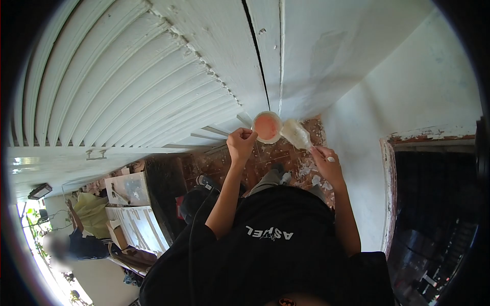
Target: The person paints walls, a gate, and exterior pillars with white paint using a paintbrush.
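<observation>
A round white container (267,127) with pinkish-orange contents is held up in front of my body. My left hand (241,145) is closed on its left rim, thumb and fingers pinched together. On the right, my right hand (327,162) grips the end of a broad brush-like tool (296,134), whose wide part is coated whitish and reaches to the container's right rim. A white smear marks a finger of my right hand. White louvred shutters (138,86) rise beyond my left hand.
Debris lies on the reddish tiled floor (301,163). A dark cabinet (164,186) and white panels (138,227) stand at the left, with another person (92,246) beyond. A worn-framed dark opening (434,204) is at the right.
</observation>
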